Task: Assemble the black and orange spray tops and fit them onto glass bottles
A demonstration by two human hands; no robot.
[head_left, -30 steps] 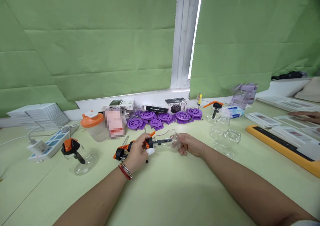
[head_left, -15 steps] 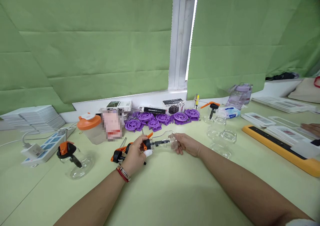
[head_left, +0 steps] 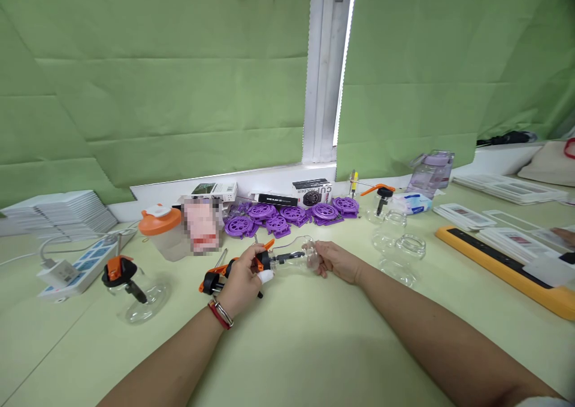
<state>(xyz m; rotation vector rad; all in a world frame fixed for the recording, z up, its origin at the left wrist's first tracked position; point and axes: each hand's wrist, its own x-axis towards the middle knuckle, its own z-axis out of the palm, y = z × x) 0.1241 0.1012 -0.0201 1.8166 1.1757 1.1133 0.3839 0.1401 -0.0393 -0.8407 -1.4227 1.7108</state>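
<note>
Co-worker's hand has slid rightward; left fingers grip the black lid, right fingers the glass bottle.

You have a clear glass bottle on its side above the table, its neck toward your left hand and its rounded far end in the fingers of your right hand. At the neck, your left hand grips a black cap with an orange lever angled up. A dark stem runs lengthwise inside the see-through glass; you can't tell whether the cap is fully seated.
</note>
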